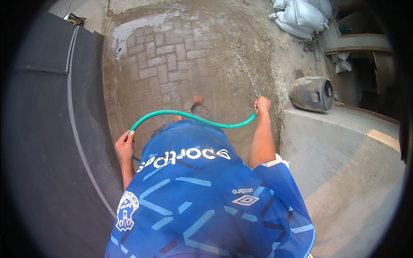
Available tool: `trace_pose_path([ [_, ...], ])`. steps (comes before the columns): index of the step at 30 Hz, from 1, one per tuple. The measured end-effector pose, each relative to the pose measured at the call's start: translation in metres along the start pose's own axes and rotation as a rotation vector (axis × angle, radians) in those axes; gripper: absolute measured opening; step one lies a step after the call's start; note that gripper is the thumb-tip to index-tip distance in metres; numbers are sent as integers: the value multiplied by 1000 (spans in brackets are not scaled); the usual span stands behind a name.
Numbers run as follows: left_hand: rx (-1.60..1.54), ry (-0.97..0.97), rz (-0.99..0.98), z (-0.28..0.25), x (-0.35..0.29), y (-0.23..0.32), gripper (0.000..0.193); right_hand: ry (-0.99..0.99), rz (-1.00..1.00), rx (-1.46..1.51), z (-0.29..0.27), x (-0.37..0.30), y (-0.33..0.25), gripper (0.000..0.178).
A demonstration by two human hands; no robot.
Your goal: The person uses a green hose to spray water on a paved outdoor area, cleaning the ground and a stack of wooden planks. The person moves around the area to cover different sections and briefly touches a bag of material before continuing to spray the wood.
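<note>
A green garden hose [185, 114] runs across in front of my body in a shallow curve from one hand to the other. My right hand [262, 105] is closed round it close to its outlet end, which points away from me. From there a thin stream of water [247, 71] sprays forward onto the wet ground. On the left, my left hand [125, 146] grips the same hose between thumb and fingers, and a short piece of hose shows below that hand.
Wet, muddy brick paving [161, 64] lies ahead, under my bare feet. A dark panel [47, 129] borders the left side. At right, a dirty plastic barrel [307, 93] lies on its side on a concrete ledge [335, 142]; white sacks [301, 17] are piled beyond it.
</note>
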State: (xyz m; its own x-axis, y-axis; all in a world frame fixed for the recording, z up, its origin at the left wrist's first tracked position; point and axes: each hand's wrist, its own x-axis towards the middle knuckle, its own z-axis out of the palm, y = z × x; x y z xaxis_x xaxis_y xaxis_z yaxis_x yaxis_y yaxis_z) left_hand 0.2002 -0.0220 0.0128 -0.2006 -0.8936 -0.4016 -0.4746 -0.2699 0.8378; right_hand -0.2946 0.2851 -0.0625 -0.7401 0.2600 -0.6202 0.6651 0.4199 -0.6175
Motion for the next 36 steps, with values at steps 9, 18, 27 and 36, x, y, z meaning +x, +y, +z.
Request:
trace_pose_path([
  [9,-4,-18,-9,-2,10,-2,27,-11,-51,63,5,6,4,14],
  [18,-7,-70,-8,12,18,12,27,196,-38,193,-16,21,3,13],
  [27,-42,-74,-20,8,15,-3,28,200,4,184,-20,16,30,14],
  [36,-44,-116,-19,11,16,12,27,204,-40,270,-25,5,-24,12],
])
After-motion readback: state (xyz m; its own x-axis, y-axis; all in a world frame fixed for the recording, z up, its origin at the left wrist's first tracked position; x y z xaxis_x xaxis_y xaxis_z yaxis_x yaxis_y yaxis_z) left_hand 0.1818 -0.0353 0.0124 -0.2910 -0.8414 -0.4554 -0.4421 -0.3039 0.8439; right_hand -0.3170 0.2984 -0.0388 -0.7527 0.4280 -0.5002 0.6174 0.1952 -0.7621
